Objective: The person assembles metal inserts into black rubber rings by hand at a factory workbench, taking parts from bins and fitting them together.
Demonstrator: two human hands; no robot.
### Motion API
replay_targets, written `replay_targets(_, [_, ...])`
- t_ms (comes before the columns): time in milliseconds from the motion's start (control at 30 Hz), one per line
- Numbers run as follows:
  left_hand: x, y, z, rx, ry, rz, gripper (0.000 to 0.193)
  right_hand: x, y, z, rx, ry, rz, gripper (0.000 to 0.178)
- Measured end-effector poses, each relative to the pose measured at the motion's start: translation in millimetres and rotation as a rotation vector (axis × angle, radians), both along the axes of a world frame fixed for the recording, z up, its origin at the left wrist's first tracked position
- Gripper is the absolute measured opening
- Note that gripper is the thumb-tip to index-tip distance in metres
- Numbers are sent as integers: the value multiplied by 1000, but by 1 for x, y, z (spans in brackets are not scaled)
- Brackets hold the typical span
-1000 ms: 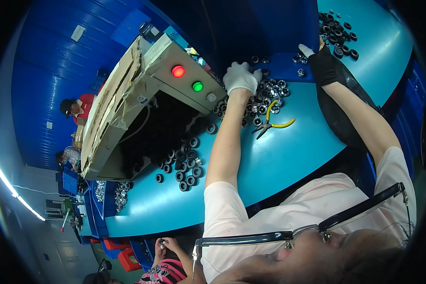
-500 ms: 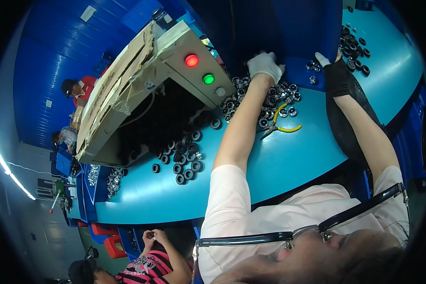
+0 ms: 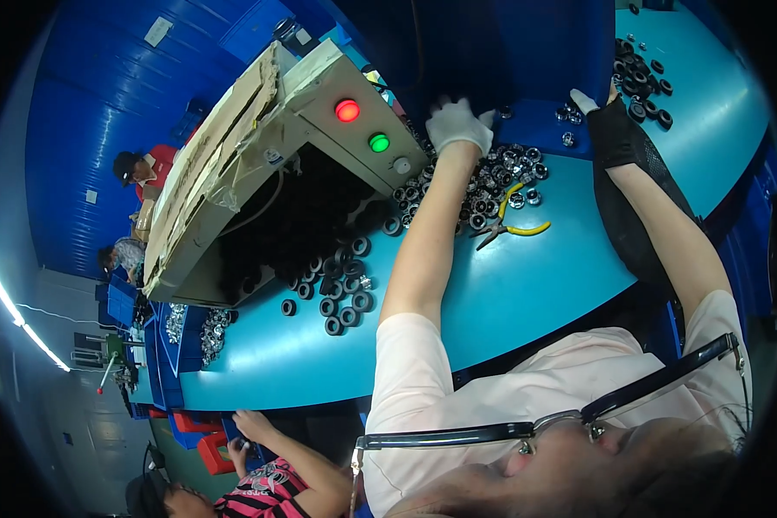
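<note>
My left hand [image 3: 459, 129], in a white glove, is at the mouth of a large tipped blue bin [image 3: 527, 60], its fingers spread, beside a heap of small shiny metal rings [image 3: 511, 164]. My right hand [image 3: 603, 104], with a white-covered thumb and a black sleeve at the wrist, grips the bin's right edge. Its thumb shows on the inner side; the other fingers are mostly hidden. A few shiny pieces [image 3: 568, 138] lie on the bin's blue wall near that thumb. Pliers with yellow handles [image 3: 514, 230] rest on the turquoise table [image 3: 561, 268] in front of the heap.
Left of my arm stands a beige machine [image 3: 337, 121] with red and green lights and torn cardboard on top. Black rings [image 3: 345, 302] lie by its opening, more black rings [image 3: 643, 82] at the far right. A co-worker in a striped shirt [image 3: 268, 492] sits at lower left.
My left hand has moved slightly left with its fingers spreading, uncovering a metal piece at the bin's mouth. My right hand keeps its hold. The nearby co-worker's hands have moved apart.
</note>
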State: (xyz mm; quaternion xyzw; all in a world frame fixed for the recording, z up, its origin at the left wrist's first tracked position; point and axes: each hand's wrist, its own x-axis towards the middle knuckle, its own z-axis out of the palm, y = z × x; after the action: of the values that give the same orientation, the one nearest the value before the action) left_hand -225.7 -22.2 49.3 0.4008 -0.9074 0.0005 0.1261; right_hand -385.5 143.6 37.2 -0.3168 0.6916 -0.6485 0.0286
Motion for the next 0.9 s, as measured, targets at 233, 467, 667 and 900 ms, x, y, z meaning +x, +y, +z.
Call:
replay_targets(233, [-1,3,9,109,-217,28,41,2,-3,-5,-44,85,-117,51])
replay_targets(467, [35,30,1,-81,-205,-35,28,-16,-6,-20,-75,60,-36,51])
replay_targets(667, [46,38,2,-133,-221,-92,28,-4,-6,-11,-77,117,-44,54])
replay_targets(900, [-15,22,-12,-73,300,-422,46,5,-5,-6,-101,112,-18,54])
